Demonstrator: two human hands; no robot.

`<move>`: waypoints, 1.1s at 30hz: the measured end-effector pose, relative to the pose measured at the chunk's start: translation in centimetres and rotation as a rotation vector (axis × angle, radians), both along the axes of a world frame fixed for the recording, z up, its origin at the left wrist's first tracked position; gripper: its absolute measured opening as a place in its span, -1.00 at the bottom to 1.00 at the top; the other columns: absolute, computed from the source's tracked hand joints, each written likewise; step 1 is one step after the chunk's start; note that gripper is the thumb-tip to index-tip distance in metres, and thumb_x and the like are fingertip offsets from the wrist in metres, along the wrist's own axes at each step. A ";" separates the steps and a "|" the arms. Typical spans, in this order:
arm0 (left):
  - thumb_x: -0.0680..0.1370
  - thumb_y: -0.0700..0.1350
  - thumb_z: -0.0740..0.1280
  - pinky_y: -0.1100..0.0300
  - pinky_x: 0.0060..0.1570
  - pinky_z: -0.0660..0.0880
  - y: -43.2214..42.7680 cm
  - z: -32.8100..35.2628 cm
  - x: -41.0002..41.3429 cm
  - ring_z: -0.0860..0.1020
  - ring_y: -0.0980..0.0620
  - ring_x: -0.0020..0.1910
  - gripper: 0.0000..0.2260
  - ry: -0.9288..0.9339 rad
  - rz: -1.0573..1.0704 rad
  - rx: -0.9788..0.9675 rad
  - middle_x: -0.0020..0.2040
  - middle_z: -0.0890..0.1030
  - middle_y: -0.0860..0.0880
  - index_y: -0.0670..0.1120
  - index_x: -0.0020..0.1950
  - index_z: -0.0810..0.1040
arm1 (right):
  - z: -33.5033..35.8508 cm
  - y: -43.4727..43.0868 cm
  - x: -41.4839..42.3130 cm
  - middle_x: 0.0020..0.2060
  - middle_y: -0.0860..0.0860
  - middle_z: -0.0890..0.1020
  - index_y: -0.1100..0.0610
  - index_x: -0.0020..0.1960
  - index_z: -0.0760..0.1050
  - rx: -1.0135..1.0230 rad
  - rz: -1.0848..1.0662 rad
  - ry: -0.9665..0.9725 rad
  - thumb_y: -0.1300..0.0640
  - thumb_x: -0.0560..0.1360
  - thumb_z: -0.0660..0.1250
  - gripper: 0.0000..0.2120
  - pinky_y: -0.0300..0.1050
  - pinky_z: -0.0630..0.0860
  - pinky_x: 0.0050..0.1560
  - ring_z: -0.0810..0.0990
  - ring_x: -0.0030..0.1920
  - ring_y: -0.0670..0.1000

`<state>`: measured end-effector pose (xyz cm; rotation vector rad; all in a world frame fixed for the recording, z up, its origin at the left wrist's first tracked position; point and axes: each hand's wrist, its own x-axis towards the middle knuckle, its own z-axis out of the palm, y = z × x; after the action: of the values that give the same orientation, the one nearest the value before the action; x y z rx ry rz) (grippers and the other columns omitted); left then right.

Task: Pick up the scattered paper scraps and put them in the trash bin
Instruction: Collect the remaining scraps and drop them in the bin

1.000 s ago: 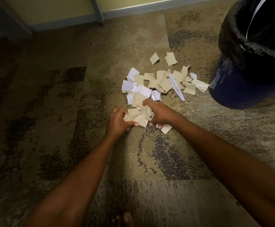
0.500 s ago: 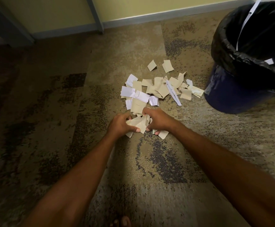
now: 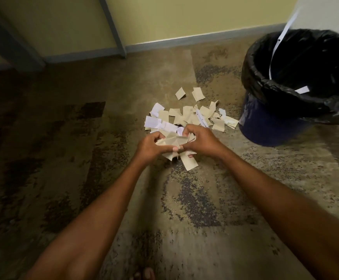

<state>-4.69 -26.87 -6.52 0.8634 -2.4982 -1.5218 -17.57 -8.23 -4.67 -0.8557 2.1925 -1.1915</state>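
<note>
Over carpet | left hand, right hand (fingers curled) grip paper scraps

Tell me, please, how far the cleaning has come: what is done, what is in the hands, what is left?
Done: little; only a white scrap and a long white strip show in the bin. In hand: the left hand and right hand together grip a bunch of scraps. Left: the pile on the carpet beside the bin, plus two loose scraps behind it.

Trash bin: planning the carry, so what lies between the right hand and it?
Head view: loose scraps on the carpet lie between the right hand and the bin, reaching nearly to its base.
</note>
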 end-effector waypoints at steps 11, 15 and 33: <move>0.39 -0.14 0.68 0.19 -0.33 0.59 5.4 13.5 -6.9 0.74 0.00 -0.22 -0.67 0.306 -0.024 0.263 -0.15 0.75 -0.05 -0.12 0.03 0.63 | 16.1 5.1 -2.9 0.01 0.17 0.66 0.18 0.00 0.52 -0.271 -0.165 0.003 0.28 0.37 0.68 -0.63 0.06 0.74 -0.29 0.75 -0.19 0.08; 0.49 -0.15 0.61 0.27 -0.39 0.52 9.1 18.6 -10.7 0.75 -0.04 -0.17 -0.67 0.396 -0.118 0.377 -0.02 0.75 -0.16 -0.17 0.17 0.58 | 22.1 8.7 -3.9 -0.07 0.14 0.62 0.11 -0.04 0.51 -0.381 -0.283 0.003 0.27 0.35 0.70 -0.61 -0.03 0.69 -0.31 0.68 -0.21 0.05; 0.64 0.00 0.45 0.14 -0.24 0.58 23.2 20.4 -28.1 0.66 -0.06 -0.20 -0.79 0.222 -0.206 0.467 -0.06 0.73 -0.11 -0.15 0.11 0.67 | 20.0 18.4 -13.0 0.12 0.15 0.64 0.22 0.23 0.51 -0.361 -0.844 -0.249 0.34 0.56 0.47 -0.72 -0.07 0.73 -0.28 0.71 -0.02 0.09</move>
<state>-32.79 -3.64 13.85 0.4492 -2.1606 -2.1852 -30.53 10.15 15.29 0.1694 2.1974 -1.9906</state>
